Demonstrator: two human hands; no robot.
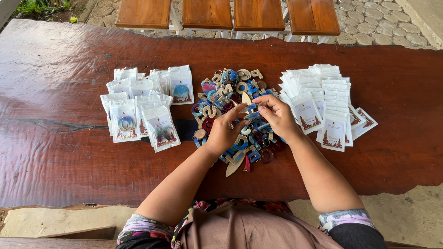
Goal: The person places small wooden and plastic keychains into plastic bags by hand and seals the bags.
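Note:
A heap of letter-shaped wood and resin keychains point(226, 90) in blue, tan and dark red lies at the middle of the wooden table point(55, 152). My left hand point(224, 130) and my right hand point(275, 113) rest over the heap, fingertips meeting on a small blue keychain piece point(250, 108) between them. A ring shows on my left hand. To the left lie small white pouches with keychains inside point(140, 108). To the right stands a stack of flat white pouches point(323, 103) printed with red trees.
Wooden benches point(207, 14) line the table's far edge on a cobbled ground. A pale wooden leaf-shaped piece point(234, 165) pokes out near the table's front edge. Bare wood spreads at far left and far right.

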